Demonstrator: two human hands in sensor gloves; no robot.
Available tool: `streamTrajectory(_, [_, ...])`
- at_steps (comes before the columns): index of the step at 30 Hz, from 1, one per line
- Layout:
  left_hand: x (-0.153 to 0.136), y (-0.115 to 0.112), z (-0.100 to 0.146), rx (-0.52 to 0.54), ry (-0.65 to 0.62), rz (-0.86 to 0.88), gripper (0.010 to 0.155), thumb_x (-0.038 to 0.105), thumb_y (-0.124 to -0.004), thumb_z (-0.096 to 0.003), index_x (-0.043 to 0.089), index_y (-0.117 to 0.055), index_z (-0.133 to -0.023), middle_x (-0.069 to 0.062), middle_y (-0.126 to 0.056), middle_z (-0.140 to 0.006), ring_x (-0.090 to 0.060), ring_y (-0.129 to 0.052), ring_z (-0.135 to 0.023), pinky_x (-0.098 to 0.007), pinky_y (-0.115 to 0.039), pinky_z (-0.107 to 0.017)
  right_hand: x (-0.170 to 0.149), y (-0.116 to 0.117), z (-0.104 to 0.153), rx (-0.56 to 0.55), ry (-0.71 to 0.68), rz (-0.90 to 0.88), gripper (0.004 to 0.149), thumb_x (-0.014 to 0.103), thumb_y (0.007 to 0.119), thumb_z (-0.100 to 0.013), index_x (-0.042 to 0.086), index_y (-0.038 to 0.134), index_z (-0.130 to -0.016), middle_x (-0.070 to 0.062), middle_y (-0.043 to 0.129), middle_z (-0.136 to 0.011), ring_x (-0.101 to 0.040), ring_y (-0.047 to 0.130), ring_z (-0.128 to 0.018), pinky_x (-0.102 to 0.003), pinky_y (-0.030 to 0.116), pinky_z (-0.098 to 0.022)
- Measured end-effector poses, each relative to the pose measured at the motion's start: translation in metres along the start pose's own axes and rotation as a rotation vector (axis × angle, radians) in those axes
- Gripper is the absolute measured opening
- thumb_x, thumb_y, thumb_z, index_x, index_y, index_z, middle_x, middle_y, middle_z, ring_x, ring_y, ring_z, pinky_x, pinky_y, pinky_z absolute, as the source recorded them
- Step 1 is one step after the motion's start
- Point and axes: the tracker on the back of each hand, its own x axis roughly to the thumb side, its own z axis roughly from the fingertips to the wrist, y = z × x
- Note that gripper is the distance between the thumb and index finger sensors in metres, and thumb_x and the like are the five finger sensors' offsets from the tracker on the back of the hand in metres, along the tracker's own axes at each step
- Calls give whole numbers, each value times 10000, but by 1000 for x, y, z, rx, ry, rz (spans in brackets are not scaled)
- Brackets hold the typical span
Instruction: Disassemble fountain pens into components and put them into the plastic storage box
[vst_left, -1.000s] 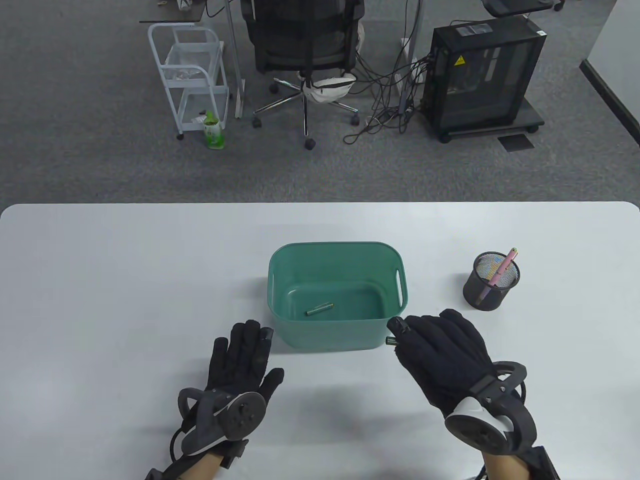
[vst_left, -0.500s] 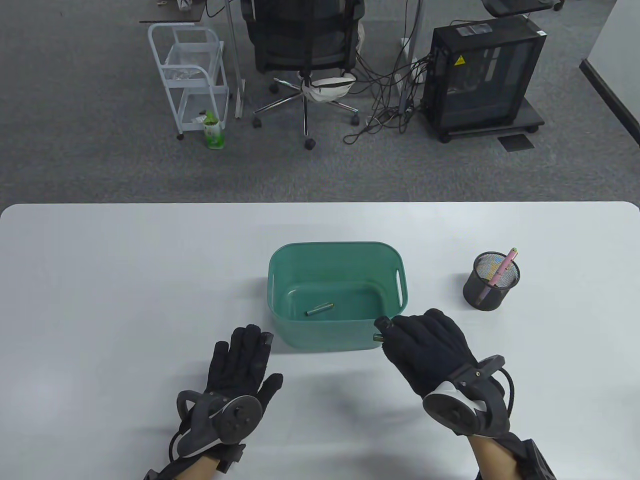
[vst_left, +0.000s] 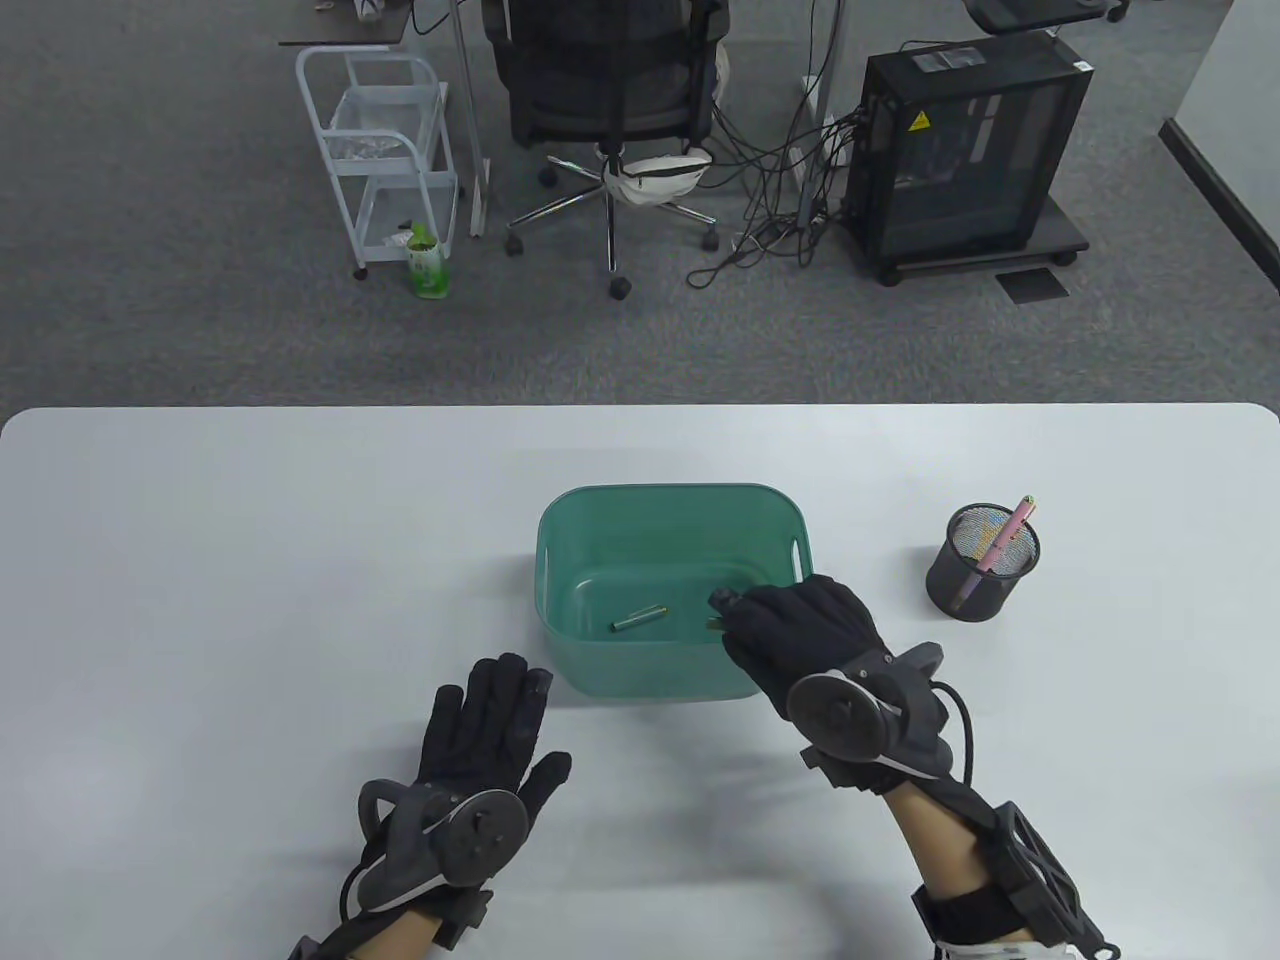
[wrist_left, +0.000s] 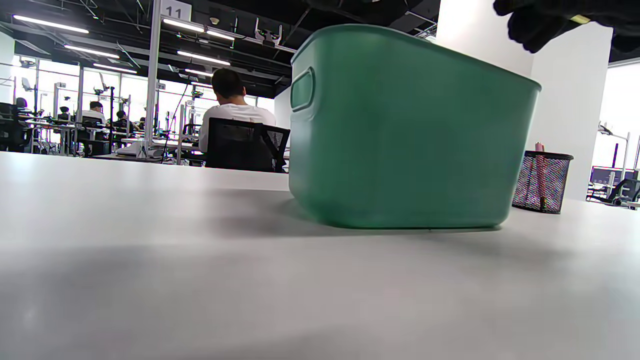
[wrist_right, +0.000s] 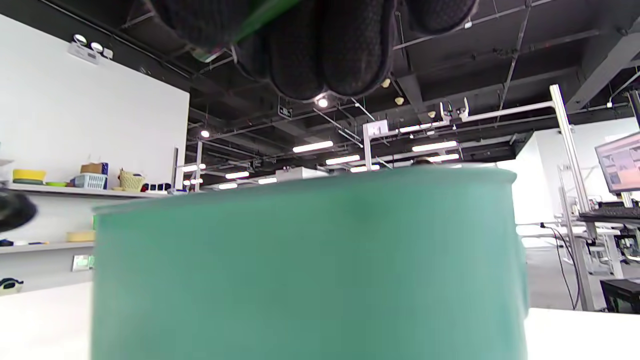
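Fingers of the right hand (vst_left: 800, 625) are curled round a green pen part (vst_left: 716, 624) — only its tip shows past the glove in the table view, and a green sliver of it (wrist_right: 265, 12) runs between the fingertips (wrist_right: 325, 55) in the right wrist view. That hand hangs over the near right corner of the green box (vst_left: 560, 520), the part above the box's inside. Another green pen piece (vst_left: 639, 619) lies on the box floor, near the middle, well apart from the hand.

Left hand (vst_left: 480, 730) rests flat on the table (vst_left: 250, 550) with fingers straight and slightly spread, holding nothing, its fingertips just beside the box's near left corner. From the left wrist the box wall (wrist_left: 410, 135) fills the centre.

Right of the box stands a black mesh cup (vst_left: 982, 563) with a pink pen (vst_left: 1005, 537) leaning in it — apart from both hands.
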Motion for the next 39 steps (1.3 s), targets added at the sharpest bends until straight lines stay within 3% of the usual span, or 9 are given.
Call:
streamTrajectory(14, [0, -1, 0, -4, -10, 6, 744, 531, -424, -679, 103, -305, -1275, -184, -308, -1341, -409, -294, -1222, -571, -206, -874, 0, 32, -50, 155, 58, -29, 442, 459, 739, -527, 340, 820, -945, 82, 861, -892, -120, 854, -808, -459, 597, -772])
streamTrajectory(28, [0, -1, 0, -15, -12, 6, 747, 535, -425, -678, 105, -303, -1276, -181, -312, -1341, -407, -296, -1222, -571, -208, -873, 1, 47, -50, 203, 51, 25, 443, 461, 734, -530, 341, 820, -948, 79, 861, -898, -123, 854, -814, -459, 597, -772])
streamTrajectory(39, [1, -2, 0, -22, -16, 2, 748, 536, -426, -678, 104, -304, -1275, -182, -313, -1340, -409, -298, -1221, -571, -209, -873, 1, 46, -42, 205, 7, 99, 595, 534, 660, -535, 330, 654, -1094, 16, 660, -1132, -195, 694, -1030, -475, 493, -829])
